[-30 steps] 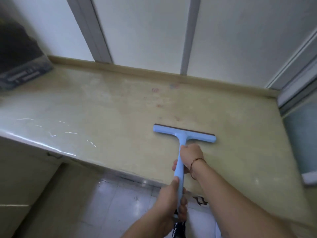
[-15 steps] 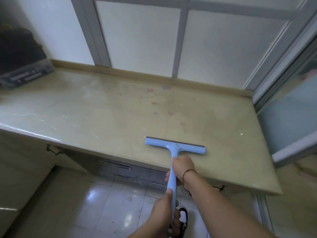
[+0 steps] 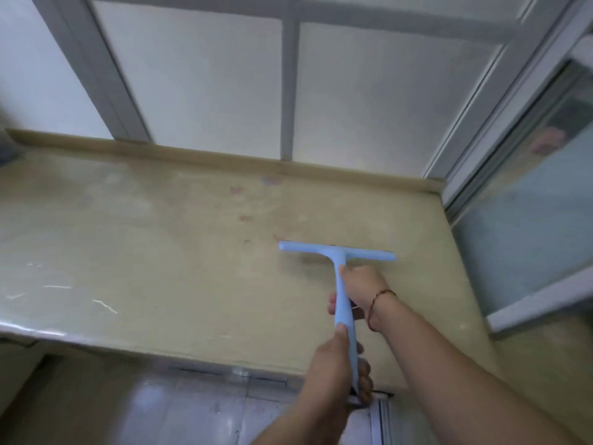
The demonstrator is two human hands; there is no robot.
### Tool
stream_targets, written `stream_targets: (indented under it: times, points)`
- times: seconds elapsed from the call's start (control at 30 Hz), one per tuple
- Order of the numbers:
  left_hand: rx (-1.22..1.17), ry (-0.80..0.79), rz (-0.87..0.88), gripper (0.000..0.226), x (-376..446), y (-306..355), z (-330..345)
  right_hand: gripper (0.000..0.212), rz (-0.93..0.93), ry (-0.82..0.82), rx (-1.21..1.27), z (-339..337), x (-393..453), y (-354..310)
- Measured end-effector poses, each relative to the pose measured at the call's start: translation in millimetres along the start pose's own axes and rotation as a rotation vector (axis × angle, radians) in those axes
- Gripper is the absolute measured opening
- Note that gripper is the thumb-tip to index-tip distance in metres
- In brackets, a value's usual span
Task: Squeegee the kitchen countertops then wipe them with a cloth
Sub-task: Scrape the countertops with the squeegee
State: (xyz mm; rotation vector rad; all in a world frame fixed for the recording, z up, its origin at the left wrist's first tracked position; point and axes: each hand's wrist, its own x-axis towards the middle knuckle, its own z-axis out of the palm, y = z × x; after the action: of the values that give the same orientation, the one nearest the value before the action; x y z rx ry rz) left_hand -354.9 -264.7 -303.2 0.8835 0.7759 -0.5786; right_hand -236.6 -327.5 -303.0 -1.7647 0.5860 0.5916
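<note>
On the yellowish countertop (image 3: 160,252), near its right edge and about halfway between the back lip and the front edge, the light blue squeegee (image 3: 337,252) lies with its blade on the surface and its handle pointing back over the front edge. The left hand (image 3: 333,364) grips the low end of the handle with fingers curled round it and the thumb along the top. To the right and higher on the handle, the right hand (image 3: 362,287), with a thin bracelet (image 3: 378,300) on its wrist, also holds it with fingers wrapped round.

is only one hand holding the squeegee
No, both the right hand and the left hand grip the blue squeegee handle.
</note>
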Motion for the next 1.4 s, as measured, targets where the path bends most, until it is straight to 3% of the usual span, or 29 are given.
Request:
stream_targets:
  times: [0.17, 0.37, 0.63, 0.8, 1.1, 1.4]
  points:
    - [0.051, -0.084, 0.031, 0.041, 64, 59, 72, 0.024, -0.041, 0.104, 0.015, -49, 85, -59]
    - [0.054, -0.123, 0.026, 0.042, 144, 117, 123, 0.033, -0.050, 0.068, 0.007, -81, 172, -110]
    - [0.052, -0.069, -0.053, 0.040, 177, 117, 141, 0.040, -0.015, 0.077, -0.070, -89, 208, -111]
    - [0.042, 0.001, -0.042, 0.041, 151, 80, 139, 0.041, -0.009, 0.230, -0.218, -81, 179, -88]
    - [0.113, 0.038, -0.036, 0.043, 56, -43, 73, 0.052, 0.011, 0.292, -0.542, -62, 56, 18]
    - [0.335, 0.026, -0.055, 0.040, -14, -147, 12, 0.045, 0.036, 0.309, -0.584, -50, -50, 105]
